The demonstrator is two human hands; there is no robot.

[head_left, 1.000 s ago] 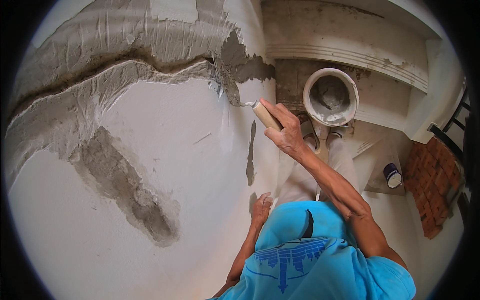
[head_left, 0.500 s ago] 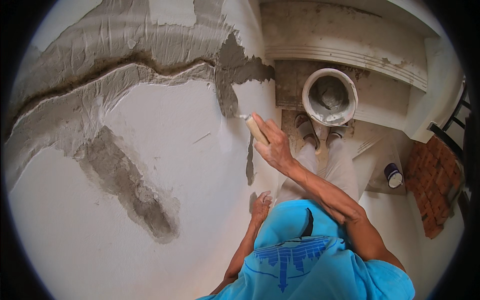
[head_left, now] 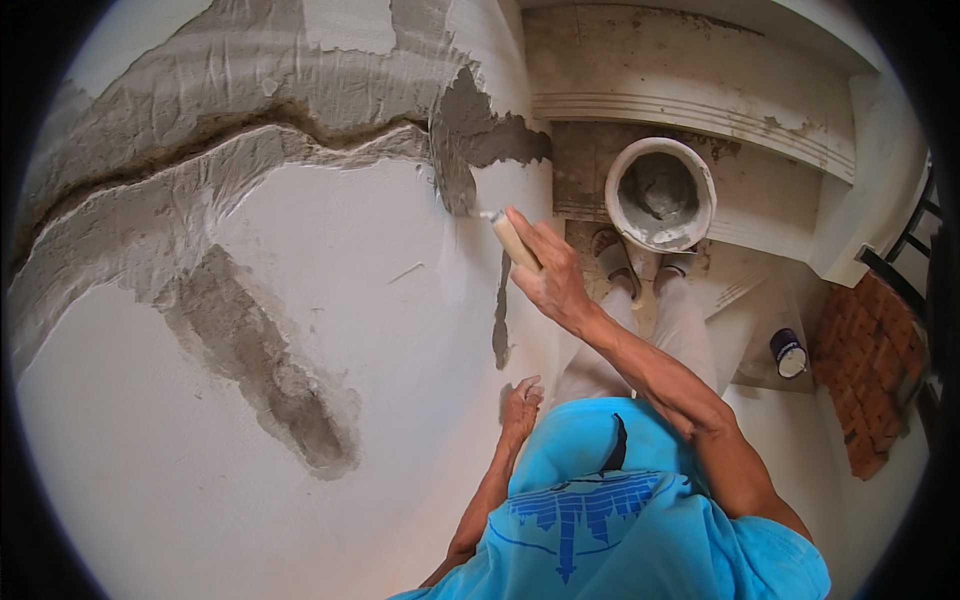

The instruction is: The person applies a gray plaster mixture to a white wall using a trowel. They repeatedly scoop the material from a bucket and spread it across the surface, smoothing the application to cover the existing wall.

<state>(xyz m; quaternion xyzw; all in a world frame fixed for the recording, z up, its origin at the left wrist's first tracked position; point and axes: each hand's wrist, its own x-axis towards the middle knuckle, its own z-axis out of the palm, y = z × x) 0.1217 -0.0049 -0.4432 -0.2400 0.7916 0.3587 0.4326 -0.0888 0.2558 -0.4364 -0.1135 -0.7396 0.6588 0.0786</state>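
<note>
My right hand (head_left: 545,280) grips the wooden handle of a trowel (head_left: 515,240), whose grey, mortar-smeared blade lies against a wet grey patch (head_left: 465,115) on the white wall (head_left: 350,300), at the end of a long jagged crack (head_left: 300,125). Lower down, my left hand (head_left: 522,405) is by the wall with its fingers loosely bent and apart, holding nothing that I can see. A narrow dark patch (head_left: 502,310) runs down the wall between my two hands.
A white bucket of grey mortar (head_left: 660,195) stands on the steps (head_left: 700,60) beyond my sandalled feet (head_left: 615,255). To the right are a small dark can (head_left: 788,352), stacked red bricks (head_left: 865,375) and black metal bars (head_left: 890,270). A long rough grey patch (head_left: 260,350) marks the wall at left.
My right hand and the trowel have moved left along the patch, dipping half a second ago and rising slightly since. My left hand has shifted up slightly.
</note>
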